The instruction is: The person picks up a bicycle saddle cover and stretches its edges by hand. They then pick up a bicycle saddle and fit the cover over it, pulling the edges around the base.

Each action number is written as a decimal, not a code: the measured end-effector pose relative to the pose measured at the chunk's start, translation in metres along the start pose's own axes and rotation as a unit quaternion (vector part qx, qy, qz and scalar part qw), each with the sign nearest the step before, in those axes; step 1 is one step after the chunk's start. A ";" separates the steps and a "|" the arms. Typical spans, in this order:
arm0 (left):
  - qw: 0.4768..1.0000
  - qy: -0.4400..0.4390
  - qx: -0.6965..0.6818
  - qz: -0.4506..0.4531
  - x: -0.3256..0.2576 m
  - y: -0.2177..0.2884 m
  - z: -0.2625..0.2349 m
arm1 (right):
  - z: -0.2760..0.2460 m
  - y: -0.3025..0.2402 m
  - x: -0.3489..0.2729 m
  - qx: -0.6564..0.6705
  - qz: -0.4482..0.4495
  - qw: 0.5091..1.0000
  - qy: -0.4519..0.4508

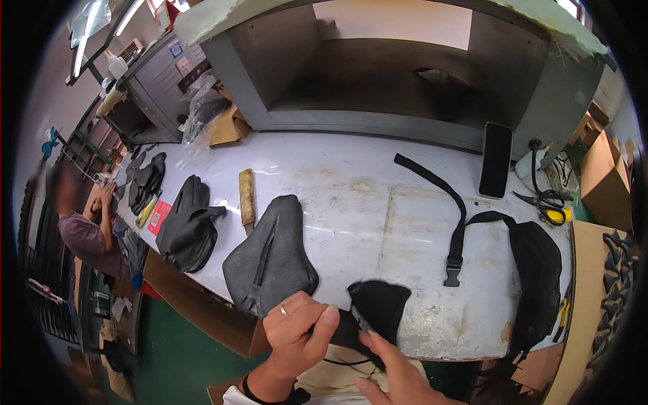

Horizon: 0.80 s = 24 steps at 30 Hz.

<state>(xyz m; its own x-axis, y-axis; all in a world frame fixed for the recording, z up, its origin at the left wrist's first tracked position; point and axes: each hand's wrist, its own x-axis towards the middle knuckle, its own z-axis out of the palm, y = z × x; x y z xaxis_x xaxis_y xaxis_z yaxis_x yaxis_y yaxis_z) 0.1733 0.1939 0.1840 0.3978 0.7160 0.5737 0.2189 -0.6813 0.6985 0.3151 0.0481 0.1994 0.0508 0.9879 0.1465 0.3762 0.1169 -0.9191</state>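
Note:
Low at the front edge of the table, my left hand, with a ring on one finger, is closed on the edge of a black fabric piece. My right hand is at the piece's other side, thumb and index finger around a slim grey tool, partly hidden and blurred. Just beyond my left hand lies a dark grey saddle-shaped cover with a long slit down its middle. A knife with a worn yellowish handle rests by it, its blade partly under the cover.
At right, a black waist bag lies with its strap and buckle. Behind it are a phone and black-handled scissors. More grey covers lie left. A metal cabinet stands behind; a person works far left.

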 end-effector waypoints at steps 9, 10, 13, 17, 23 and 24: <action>0.986 -0.013 -0.158 -0.056 -0.012 0.013 -0.007 | -0.007 -0.005 -0.002 0.009 0.002 0.999 -0.037; 0.982 -0.014 -0.178 -0.062 -0.013 0.013 -0.008 | -0.006 -0.009 -0.001 0.032 0.012 0.999 -0.037; 0.962 -0.102 -0.237 -0.091 -0.013 0.024 -0.003 | 0.005 0.001 -0.002 0.099 0.027 0.994 0.045; 0.992 -0.119 0.041 0.029 -0.003 0.039 0.002 | 0.002 0.009 0.004 0.041 -0.004 0.988 0.146; 0.930 -0.247 -0.229 -0.146 -0.008 0.018 0.002 | -0.002 0.008 0.003 -0.026 -0.039 0.985 0.167; 0.931 -0.246 -0.228 -0.146 -0.011 0.015 0.003 | -0.003 0.007 0.003 -0.026 -0.039 0.985 0.166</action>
<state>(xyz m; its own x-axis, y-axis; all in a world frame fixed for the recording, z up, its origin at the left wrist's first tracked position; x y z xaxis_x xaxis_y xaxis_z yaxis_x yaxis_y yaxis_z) 0.1751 0.1750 0.1869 0.7644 0.6285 0.1436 0.0253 -0.2519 0.9674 0.3204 0.0520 0.1940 0.3162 0.8872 0.3361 0.4369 0.1783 -0.8817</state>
